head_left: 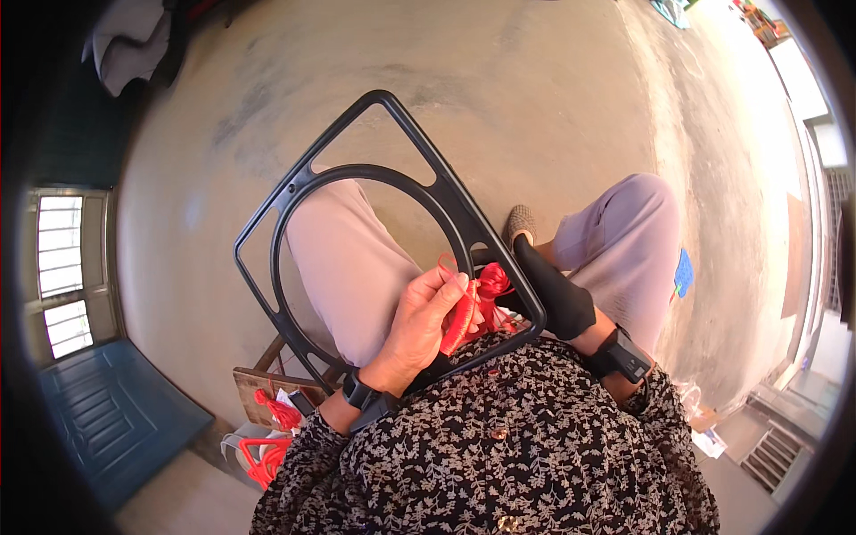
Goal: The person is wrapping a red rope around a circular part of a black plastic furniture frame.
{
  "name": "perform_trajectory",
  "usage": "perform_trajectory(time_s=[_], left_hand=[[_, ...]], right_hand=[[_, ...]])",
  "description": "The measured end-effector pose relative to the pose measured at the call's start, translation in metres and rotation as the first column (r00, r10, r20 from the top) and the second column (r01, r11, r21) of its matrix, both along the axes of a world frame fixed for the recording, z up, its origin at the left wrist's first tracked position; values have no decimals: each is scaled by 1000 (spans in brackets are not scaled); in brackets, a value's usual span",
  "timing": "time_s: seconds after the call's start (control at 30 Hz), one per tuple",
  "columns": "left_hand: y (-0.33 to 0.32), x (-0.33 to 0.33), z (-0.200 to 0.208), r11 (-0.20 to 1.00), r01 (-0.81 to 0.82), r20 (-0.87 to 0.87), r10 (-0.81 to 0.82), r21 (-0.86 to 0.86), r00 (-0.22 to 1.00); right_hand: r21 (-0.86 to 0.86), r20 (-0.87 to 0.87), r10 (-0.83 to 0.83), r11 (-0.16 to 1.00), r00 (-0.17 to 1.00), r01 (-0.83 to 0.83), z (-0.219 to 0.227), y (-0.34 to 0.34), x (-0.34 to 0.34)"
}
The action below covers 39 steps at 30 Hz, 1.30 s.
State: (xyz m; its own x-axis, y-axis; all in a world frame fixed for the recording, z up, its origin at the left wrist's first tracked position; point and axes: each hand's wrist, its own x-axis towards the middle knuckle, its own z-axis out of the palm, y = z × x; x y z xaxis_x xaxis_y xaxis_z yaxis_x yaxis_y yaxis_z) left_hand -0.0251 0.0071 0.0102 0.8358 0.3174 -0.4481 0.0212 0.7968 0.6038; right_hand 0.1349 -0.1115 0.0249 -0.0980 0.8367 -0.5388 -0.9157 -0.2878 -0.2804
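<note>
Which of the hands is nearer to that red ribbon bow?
Left. The left hand touches the red ribbon bow, fingers curled over it. The gloved right hand is just beside it, gripping the black frame.

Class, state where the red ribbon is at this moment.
In the head view the red ribbon sits just right of centre, pinched by the left hand against the lower corner of the black frame, with the gloved right hand beside it.

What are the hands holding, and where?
Left hand pinches red ribbon at the black frame's near corner. Gloved right hand grips the frame there too.
</note>
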Motion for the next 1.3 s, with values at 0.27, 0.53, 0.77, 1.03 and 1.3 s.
perform_trajectory(time_s=[0.27,0.53,0.77,1.03,1.3], left_hand=[[5,0,-5,1000,-11,44,12,-25,999],[5,-6,-6,999,25,-6,-25,-34,1000],[8,-5,-8,999,12,-24,-13,-33,1000],[9,4,-13,994,16,59,-9,-108,998],[0,11,-13,971,198,46,-194,-135,980]], right_hand=[[193,620,133,930,773,-314,-9,-15,-13],[166,321,-407,913,855,372,-27,-30,42],[200,512,-683,685,521,701,-12,-88,83],[85,868,-333,831,369,550,15,-89,68],[271,960,-275,881,-46,388,-38,21,58]])
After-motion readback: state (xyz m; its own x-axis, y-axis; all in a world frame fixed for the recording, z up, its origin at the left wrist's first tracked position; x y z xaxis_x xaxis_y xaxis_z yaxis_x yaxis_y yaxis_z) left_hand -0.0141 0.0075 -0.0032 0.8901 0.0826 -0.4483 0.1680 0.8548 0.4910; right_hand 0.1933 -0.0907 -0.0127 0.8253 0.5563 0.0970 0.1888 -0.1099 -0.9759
